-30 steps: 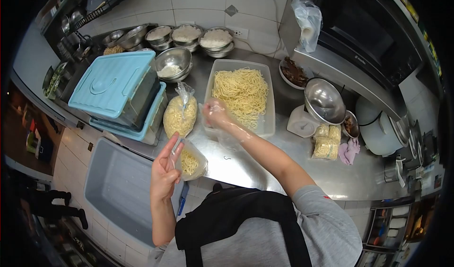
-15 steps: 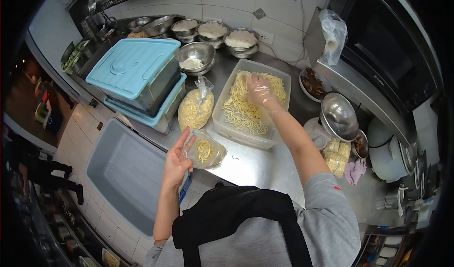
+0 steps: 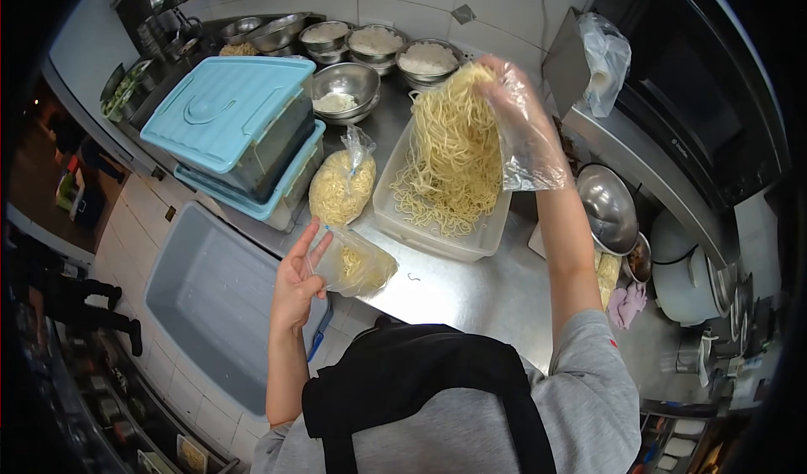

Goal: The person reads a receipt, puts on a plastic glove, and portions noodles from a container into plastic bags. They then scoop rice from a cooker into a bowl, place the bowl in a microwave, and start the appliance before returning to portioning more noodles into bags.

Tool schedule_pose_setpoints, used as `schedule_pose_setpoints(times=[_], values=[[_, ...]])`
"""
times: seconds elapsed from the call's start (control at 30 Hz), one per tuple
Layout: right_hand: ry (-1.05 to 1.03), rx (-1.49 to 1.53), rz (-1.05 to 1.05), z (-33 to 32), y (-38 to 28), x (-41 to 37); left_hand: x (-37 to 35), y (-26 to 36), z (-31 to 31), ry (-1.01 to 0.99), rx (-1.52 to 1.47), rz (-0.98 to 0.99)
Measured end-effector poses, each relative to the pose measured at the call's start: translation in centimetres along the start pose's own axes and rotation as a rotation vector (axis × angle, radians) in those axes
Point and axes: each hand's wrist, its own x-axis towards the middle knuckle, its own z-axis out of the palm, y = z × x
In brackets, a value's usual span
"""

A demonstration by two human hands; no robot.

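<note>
**Plastic bag in your left hand, noodle bunch in your right hand**

Nearest: left hand pinches the bag's edge, two fingers extended; some noodles inside, bag by the front edge of the bench. Just past it: knotted noodle bag. Right of that: translucent tub with loose noodles. Your gloved right hand grips the bunch above the tub, strands hanging down. Farther back: rice-filled steel bowls.

Grey short-sleeved shirt, small red sleeve mark, black apron, clear plastic glove.
</note>
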Motion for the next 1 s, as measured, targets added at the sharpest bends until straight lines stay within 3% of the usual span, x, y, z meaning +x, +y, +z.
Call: schedule_pose_setpoints(times=[0.1,0.17,0.27,0.3,0.37,0.4,0.47,0.5,0.57,0.63,0.7,0.73,0.8,0.83,0.9,0.97,1.0], values=[[0.042,0.155,-0.084,0.1,-2.0,-0.6,0.1,0.3,0.1,0.000,0.008,-0.001],[0.012,-0.133,0.036,-1.7,-0.4,1.3,0.0,0.3,0.2,0.001,0.008,-0.004],[-0.070,-0.025,0.177,-3.6,5.1,2.7,0.1,0.3,0.2,-0.007,0.033,0.006],[0.228,-0.086,0.199,-2.1,5.9,1.6,0.1,0.3,0.1,-0.004,0.033,0.001],[0.179,-0.499,0.041,-4.1,13.5,2.5,0.1,0.3,0.1,-0.004,0.033,-0.007],[0.179,-0.499,0.042,-4.0,13.5,2.1,0.0,0.3,0.0,-0.005,0.012,-0.012],[0.131,-1.132,0.044,-2.7,12.7,1.0,0.0,0.5,-0.2,0.003,-0.009,-0.008],[0.127,-1.133,0.036,-1.7,11.9,0.8,-0.1,0.6,-0.2,0.005,-0.009,-0.010],[-0.059,-0.958,0.241,0.9,10.1,-0.3,-0.2,0.4,-0.2,0.008,-0.014,-0.018],[-0.259,-1.080,0.088,4.0,7.9,-2.6,-0.1,0.3,-0.2,0.019,-0.020,-0.021],[-0.111,-1.286,-0.233,7.0,10.9,-4.7,0.1,0.0,0.0,0.004,-0.026,-0.018],[-0.109,-1.288,-0.234,7.0,11.9,-5.1,0.2,-0.1,0.0,-0.006,-0.028,-0.012],[-0.210,-1.531,-0.449,7.2,13.6,-5.3,0.2,-0.1,0.1,-0.024,-0.023,-0.004],[-0.204,-1.528,-0.455,6.8,14.4,-4.2,0.2,0.0,0.1,-0.038,-0.020,0.003],[-0.314,-1.509,-0.051,5.0,15.3,-0.8,-0.1,-0.1,0.0,-0.032,-0.013,0.018],[-0.003,-0.785,0.090,3.3,12.0,-0.2,-0.6,0.0,-0.4,-0.020,-0.008,0.031],[0.090,-0.742,-0.031,2.3,12.0,0.4,-0.7,0.1,-0.4,-0.023,-0.006,0.033]])
